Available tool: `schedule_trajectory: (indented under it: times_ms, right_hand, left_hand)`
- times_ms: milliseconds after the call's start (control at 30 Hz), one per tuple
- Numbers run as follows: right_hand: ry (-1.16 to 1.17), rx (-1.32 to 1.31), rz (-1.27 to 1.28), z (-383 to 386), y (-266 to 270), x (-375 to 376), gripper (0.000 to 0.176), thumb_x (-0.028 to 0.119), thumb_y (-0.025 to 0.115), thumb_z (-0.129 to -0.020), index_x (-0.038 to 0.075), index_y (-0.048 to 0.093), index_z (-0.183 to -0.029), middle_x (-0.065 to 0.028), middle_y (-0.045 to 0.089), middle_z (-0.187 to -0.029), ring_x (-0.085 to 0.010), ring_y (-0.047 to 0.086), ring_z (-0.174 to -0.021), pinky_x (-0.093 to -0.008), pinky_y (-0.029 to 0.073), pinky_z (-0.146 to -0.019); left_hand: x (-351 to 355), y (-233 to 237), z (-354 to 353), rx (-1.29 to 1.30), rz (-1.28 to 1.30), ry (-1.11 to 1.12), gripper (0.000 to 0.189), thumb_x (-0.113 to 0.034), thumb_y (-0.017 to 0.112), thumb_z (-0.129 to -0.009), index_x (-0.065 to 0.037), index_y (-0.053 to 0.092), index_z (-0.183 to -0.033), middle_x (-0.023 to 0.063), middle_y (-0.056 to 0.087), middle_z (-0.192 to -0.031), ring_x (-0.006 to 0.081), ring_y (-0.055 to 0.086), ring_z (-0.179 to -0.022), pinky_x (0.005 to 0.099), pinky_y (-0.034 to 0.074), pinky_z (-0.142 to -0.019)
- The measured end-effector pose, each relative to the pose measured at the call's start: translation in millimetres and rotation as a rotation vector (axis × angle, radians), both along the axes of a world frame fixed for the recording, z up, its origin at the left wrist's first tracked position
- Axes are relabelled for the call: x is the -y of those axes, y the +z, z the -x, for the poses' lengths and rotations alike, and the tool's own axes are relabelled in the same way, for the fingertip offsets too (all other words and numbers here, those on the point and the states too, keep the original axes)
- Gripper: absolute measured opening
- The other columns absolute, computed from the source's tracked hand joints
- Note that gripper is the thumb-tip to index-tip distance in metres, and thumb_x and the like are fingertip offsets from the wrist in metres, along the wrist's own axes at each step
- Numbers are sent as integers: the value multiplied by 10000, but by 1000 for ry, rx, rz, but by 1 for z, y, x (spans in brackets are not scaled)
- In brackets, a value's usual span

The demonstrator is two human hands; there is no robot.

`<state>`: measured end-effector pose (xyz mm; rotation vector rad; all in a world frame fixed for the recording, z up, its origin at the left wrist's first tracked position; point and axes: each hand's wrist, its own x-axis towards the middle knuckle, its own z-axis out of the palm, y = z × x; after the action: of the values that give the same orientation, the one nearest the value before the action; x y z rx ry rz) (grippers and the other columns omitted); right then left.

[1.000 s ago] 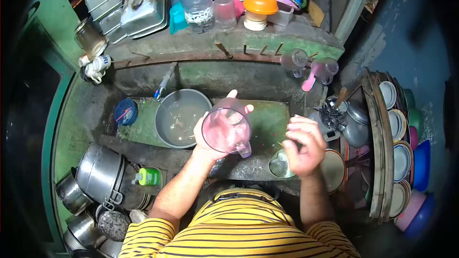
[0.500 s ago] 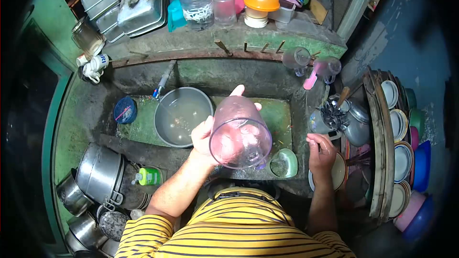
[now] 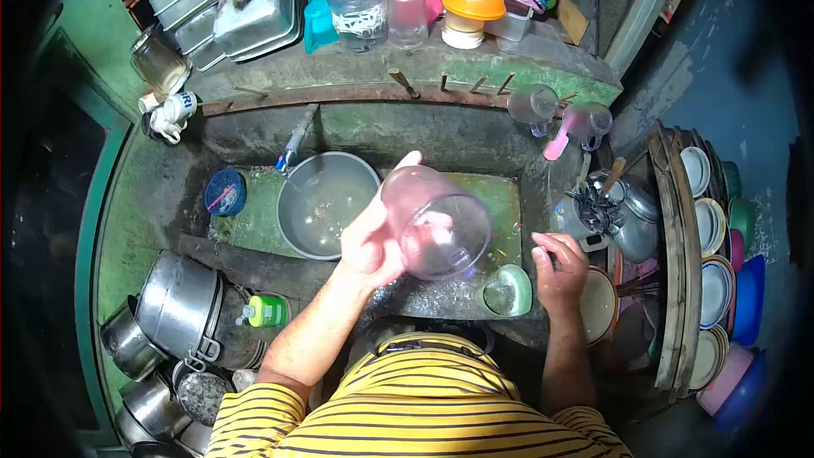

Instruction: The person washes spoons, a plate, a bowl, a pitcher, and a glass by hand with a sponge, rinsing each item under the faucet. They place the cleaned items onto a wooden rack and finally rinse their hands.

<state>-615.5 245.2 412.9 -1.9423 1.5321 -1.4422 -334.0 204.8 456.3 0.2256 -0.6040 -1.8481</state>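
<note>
A clear, pinkish plastic container (image 3: 445, 233) is in my left hand (image 3: 370, 242), its wide mouth tipped toward me and to the right. The fingers wrap behind its left side, and some show through the wall. My right hand (image 3: 561, 270) is to the right of the container, touching nothing I can see, its fingers partly curled and apart. Between the two hands, lower down, a pale green bowl (image 3: 507, 291) rests on the sink's front ledge. A grey basin (image 3: 329, 203) with cloudy water stands in the sink, left of the container.
A tap (image 3: 294, 140) points over the sink. Left are a blue cup (image 3: 225, 192), a green soap bottle (image 3: 268, 310) and metal pots (image 3: 178, 301). Plates (image 3: 710, 225) fill a wooden rack at the right. Mugs (image 3: 532, 104) hang on pegs; tubs (image 3: 480, 0) line the back ledge.
The container in my left hand has tilted and shifted slightly right, its mouth turning more to the right. My right hand has moved a little, its fingers now more curled.
</note>
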Motion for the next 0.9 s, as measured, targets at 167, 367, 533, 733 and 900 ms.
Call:
schedule_trajectory:
  times_ms: [167, 367, 533, 733, 900]
  right_hand:
    - [262, 481, -344, -31, -28, 0, 363, 40, 667, -871, 4, 607, -1227, -116, 632, -1084, -161, 626, -956, -299, 514, -838]
    - [312, 102, -407, -75, -18, 2, 993, 163, 832, -715, 44, 241, -1504, -220, 369, -1464, -346, 454, -1294, -428, 444, -1018]
    - [476, -251, -83, -87, -14, 24, 1043, 198, 870, -622, 36, 285, -1471, -208, 305, -1503, -402, 331, -1368, -467, 317, -1129]
    - [399, -244, 131, -118, -16, 48, 822, 231, 869, -630, 108, 464, -1335, -201, 431, -1384, -427, 473, -1200, -508, 415, -1016]
    - [455, -245, -2, -119, -15, 71, 799, 267, 860, -665, 98, 452, -1331, -228, 399, -1426, -408, 470, -1263, -478, 442, -1012]
  left_hand:
    - [5, -30, -12, 1682, 1123, 866, 952, -170, 842, -626, -33, 361, -1437, 174, 540, -1260, 353, 548, -1101, 454, 455, -935]
    - [-5, -47, -12, 1538, 1000, 671, 934, -211, 851, -629, -56, 409, -1437, 164, 537, -1307, 356, 538, -1114, 448, 445, -970]
    - [-7, -36, -23, 1600, 1176, 457, 866, -301, 842, -638, -89, 479, -1394, 115, 547, -1306, 340, 542, -1100, 436, 452, -931]
    - [-4, -46, -12, 1420, 876, 721, 881, -389, 850, -672, -51, 465, -1390, 176, 494, -1261, 344, 508, -1095, 451, 422, -956]
    - [6, -44, -38, 1214, 436, 220, 859, -226, 802, -766, -73, 343, -1475, 184, 450, -1303, 312, 554, -1019, 391, 492, -884]
